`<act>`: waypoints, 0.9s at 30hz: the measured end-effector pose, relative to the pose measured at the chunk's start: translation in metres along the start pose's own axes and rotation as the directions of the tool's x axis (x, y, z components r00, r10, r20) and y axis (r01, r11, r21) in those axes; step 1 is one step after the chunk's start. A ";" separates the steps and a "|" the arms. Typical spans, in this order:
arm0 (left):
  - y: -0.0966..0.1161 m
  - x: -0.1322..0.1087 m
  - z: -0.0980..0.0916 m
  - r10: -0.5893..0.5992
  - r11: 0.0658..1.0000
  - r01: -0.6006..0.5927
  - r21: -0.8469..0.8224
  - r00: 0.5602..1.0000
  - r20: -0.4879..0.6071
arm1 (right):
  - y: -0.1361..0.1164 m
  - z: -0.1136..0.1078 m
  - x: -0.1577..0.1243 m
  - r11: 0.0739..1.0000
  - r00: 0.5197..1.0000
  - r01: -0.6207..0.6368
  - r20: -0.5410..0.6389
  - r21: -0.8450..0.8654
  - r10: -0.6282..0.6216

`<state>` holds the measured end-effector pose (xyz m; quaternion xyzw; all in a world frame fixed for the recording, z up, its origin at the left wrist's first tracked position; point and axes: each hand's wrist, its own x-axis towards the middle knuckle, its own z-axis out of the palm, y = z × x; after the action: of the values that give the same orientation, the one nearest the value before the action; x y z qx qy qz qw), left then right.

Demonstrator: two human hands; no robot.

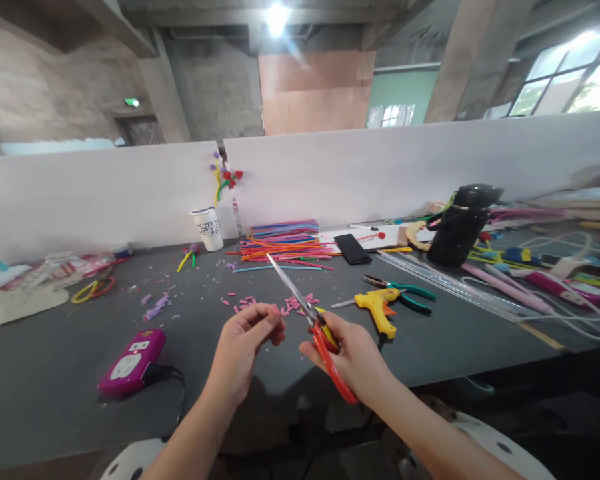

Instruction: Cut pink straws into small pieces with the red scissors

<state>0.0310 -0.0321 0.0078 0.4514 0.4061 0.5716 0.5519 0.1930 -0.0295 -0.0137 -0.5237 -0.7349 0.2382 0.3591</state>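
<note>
My right hand (pixel 353 353) is closed around the handles of red-handled scissors (pixel 326 357). Their long metal blades point up and left over the table and look closed together. To the left of the scissors, my left hand (pixel 247 343) is pinched shut, with a small pink piece (pixel 275 309) showing at its fingertips; most of it is hidden by the fingers. Just beyond both hands, many short pink cut pieces (pixel 294 304) lie scattered on the dark tabletop. Farther back rests a pile of colourful pipe cleaners (pixel 285 248).
Right of the hands lie a yellow glue gun (pixel 380 308), green-handled pliers (pixel 415 291) and a black phone (pixel 353 249). A black thermos (pixel 460 227) stands behind them. A white cup (pixel 208 229) is at the back left, a magenta power strip (pixel 133 363) at the near left. Purple scraps (pixel 157 306) lie nearby.
</note>
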 end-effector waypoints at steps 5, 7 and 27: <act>0.010 0.001 -0.007 0.061 0.997 -0.064 -0.048 0.996 -0.062 | 0.002 0.000 -0.011 0.943 0.993 0.114 0.050 -0.314 -0.104; 0.012 0.001 -0.007 0.073 0.995 -0.077 -0.061 0.995 -0.066 | 0.004 0.000 -0.013 0.912 0.989 0.149 0.069 -0.382 -0.133; 0.013 -0.001 -0.006 0.105 0.990 -0.110 -0.088 0.993 -0.058 | 0.010 0.006 -0.015 0.818 0.974 0.217 0.060 -0.532 -0.220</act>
<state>0.0219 -0.0332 0.0184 0.4317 0.3692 0.6302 0.5293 0.1967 -0.0405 -0.0291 -0.5157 -0.8264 -0.0202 0.2253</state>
